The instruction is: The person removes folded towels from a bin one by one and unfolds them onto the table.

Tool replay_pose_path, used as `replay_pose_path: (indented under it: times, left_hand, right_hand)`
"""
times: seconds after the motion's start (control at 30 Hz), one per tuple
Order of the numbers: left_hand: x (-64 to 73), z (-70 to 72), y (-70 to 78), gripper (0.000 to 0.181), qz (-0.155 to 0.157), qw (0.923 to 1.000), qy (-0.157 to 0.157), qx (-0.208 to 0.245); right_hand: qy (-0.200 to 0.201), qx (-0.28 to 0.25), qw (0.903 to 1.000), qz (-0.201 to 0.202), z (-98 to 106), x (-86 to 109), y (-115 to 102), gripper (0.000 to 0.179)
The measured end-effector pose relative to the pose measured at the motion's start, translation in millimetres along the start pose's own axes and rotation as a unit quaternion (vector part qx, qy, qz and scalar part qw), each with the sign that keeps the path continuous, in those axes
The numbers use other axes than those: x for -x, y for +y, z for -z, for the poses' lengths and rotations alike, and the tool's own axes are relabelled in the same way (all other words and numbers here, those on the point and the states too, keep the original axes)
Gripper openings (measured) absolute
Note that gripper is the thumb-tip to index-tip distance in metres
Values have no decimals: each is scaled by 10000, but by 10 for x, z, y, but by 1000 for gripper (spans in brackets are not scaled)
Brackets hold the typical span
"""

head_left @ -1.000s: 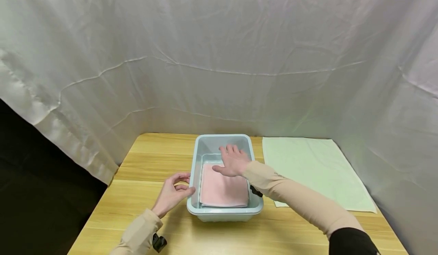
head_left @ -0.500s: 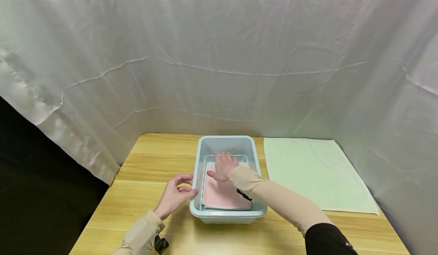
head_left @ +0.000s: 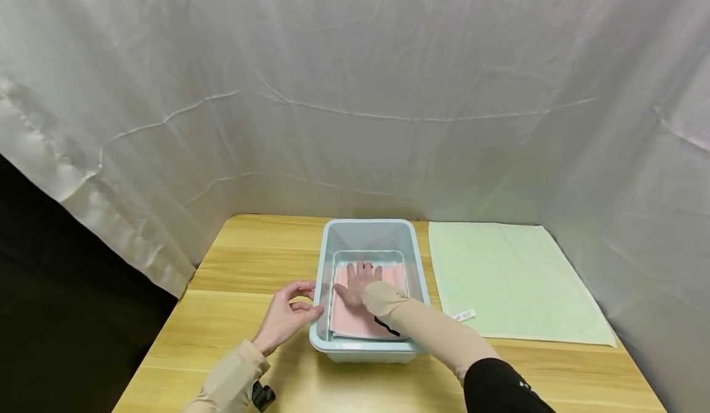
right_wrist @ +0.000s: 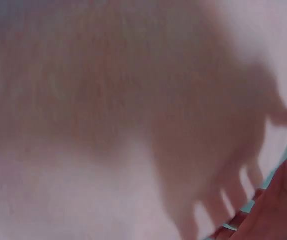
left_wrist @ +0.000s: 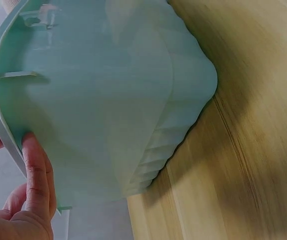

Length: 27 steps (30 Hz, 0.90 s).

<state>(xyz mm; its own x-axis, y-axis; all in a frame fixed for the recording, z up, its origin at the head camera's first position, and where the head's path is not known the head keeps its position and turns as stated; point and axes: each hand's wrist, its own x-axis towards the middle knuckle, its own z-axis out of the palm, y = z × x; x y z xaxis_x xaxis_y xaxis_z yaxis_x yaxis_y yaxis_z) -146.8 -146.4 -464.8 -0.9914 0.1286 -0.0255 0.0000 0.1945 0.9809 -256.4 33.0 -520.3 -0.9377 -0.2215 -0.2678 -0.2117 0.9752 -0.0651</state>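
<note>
A light blue plastic bin (head_left: 366,347) stands on the wooden table, with a folded pink cloth (head_left: 345,323) lying flat inside. My left hand (head_left: 285,317) pinches the bin's left rim, thumb over the top edge. From the left wrist view, fingers of that hand (left_wrist: 31,195) lie against the outside of the bin wall (left_wrist: 93,100). Inside the bin, my right hand (head_left: 357,286) is spread over the pink cloth, palm down with straight fingers. The right wrist view has the cloth (right_wrist: 58,200) close up, with the hand's shadow across it.
To the right of the bin, a pale green cloth (head_left: 510,277) is spread flat on the table (head_left: 266,246). A small white tag (head_left: 464,315) shows at its near left edge. Light grey curtains (head_left: 388,154) surround the table at the back and sides.
My right hand has lowered and shifted left and nearer, from above the pink cloth down onto it. The green cloth's white tag has come into view. My left hand keeps its grip on the rim.
</note>
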Motion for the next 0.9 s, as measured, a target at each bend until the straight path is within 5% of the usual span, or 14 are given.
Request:
replay_pose_path:
  times: [0.37, 0.6, 0.9]
  left_hand:
    - [10, -1, 40, 52, 14, 10000, -20, 1]
    - [-4, 0, 28, 52, 48, 10000, -16, -53]
    - [-21, -22, 22, 52, 30, 10000, -10, -92]
  right_hand:
    - [79, -149, 9999, -17, -317, -285, 11, 75]
    - [6, -23, 10000, 40, -270, -263, 34, 77]
    - [846, 732, 9929, 394, -268, -259, 118, 71]
